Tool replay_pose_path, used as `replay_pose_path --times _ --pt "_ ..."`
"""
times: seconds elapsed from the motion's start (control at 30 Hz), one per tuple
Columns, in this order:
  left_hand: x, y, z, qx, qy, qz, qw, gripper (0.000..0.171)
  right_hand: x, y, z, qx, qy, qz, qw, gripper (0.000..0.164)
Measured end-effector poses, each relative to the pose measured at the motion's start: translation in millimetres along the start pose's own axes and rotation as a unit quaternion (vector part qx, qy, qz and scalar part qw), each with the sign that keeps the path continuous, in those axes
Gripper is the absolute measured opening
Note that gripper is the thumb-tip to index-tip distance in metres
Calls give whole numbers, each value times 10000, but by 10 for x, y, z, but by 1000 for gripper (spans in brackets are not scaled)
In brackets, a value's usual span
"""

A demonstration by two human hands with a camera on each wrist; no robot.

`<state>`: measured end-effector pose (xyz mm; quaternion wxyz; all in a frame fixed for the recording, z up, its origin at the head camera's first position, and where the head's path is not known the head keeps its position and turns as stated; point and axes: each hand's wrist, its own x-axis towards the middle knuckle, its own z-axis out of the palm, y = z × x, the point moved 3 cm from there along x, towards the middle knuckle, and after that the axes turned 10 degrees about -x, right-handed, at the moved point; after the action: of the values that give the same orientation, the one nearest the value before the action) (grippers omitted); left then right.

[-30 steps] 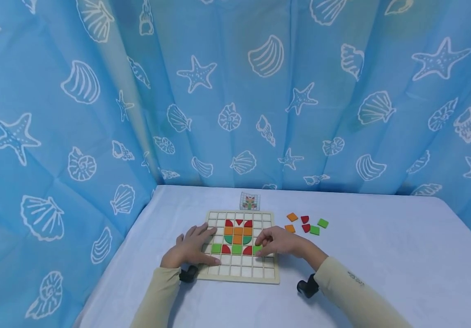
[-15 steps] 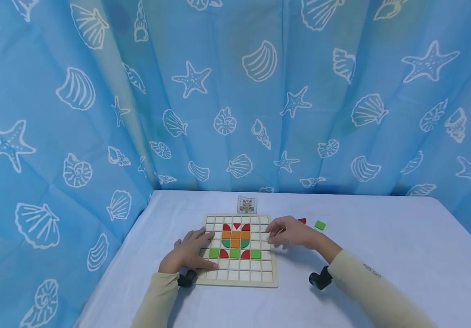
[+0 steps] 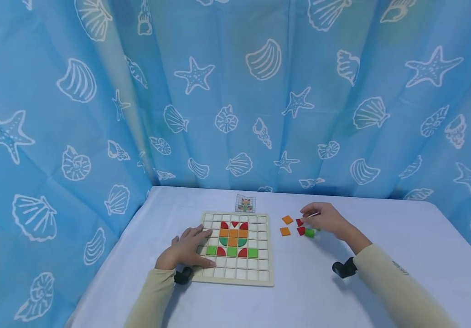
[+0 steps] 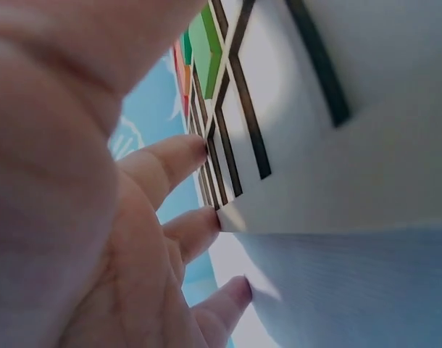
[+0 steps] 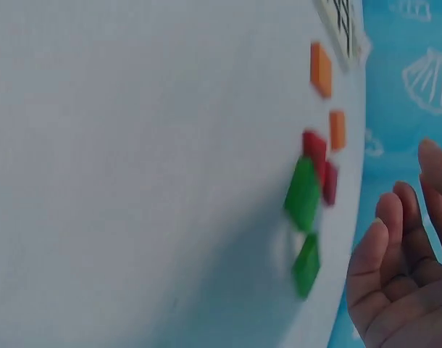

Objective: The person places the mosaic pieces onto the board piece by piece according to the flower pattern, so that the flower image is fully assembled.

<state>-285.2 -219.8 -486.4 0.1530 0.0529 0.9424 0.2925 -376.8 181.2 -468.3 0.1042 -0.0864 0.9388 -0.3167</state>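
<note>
A wooden grid board (image 3: 241,274) lies on the table with orange, red and green pieces set in its cells. My left hand (image 3: 186,248) rests on its left side, fingers spread; the left wrist view shows those fingertips (image 4: 196,148) touching the board's edge cells. My right hand (image 3: 328,221) hovers over loose pieces right of the board, fingers loosely bent and holding nothing in the right wrist view. Nearest to it are green square tiles (image 5: 303,194) and red rounded tiles (image 5: 315,148). In the head view that hand partly hides one green tile.
Two orange square tiles (image 3: 285,231) lie between the board and the red tiles. Behind the board sits a small pattern card (image 3: 245,204). White cloth (image 3: 383,228) covers the table, and a blue seashell curtain (image 3: 219,159) hangs along its back and left.
My right hand has left the green tile in the board's lower row and moved right and away from me, to the loose pieces. The left hand stays on the board.
</note>
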Motion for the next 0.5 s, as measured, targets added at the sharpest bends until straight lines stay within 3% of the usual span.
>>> replay_pose_path --times 0.23,0.5 --pt "-21 -17 25 -3 7 -84 10000 100 48 295 -18 -73 184 435 9989 42" --pt "8 -19 20 121 16 -94 9999 100 19 520 7 135 231 597 9979 43"
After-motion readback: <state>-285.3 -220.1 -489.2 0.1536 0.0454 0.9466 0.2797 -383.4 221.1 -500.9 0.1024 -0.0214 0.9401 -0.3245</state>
